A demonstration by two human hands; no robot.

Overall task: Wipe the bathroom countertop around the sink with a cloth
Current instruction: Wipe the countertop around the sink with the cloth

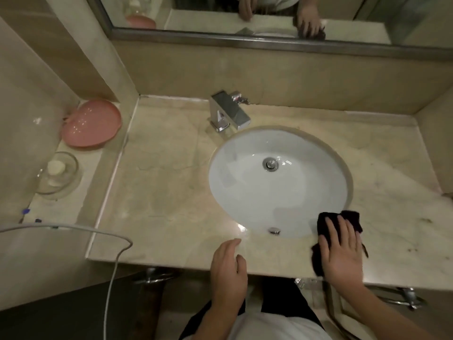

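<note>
The dark cloth (339, 229) lies flat on the front strip of the marble countertop (159, 182), just right of the front of the sink (279, 182), with its far corner reaching the basin's rim and its near end at the counter's front edge. The right hand (340, 251) presses it down with fingers straight and spread, not curled round it; the left hand (229, 263) rests with relaxed fingers on the counter's front edge, holding nothing. Since only a flat palm pins the cloth, a fast sweep could likely let it bunch up or slide out from under the hand, and because the strip between basin and edge is narrow, it might slip into the bowl or off the front lip. Dark smudges (426, 220) show on the stone to the right, and a light pass may smear them rather than lift them. A wet glint near the basin's front suggests the surface is slick there. The chrome faucet (229, 114) stands at the back, where the cloth could snag at its base. On the left ledge sit a pink dish (92, 123) and a glass soap dish (58, 175), and a white cable (115, 266) hangs nearby. A mirror (269, 18) runs above the beige backsplash, and the room is dim and warm-toned.
</note>
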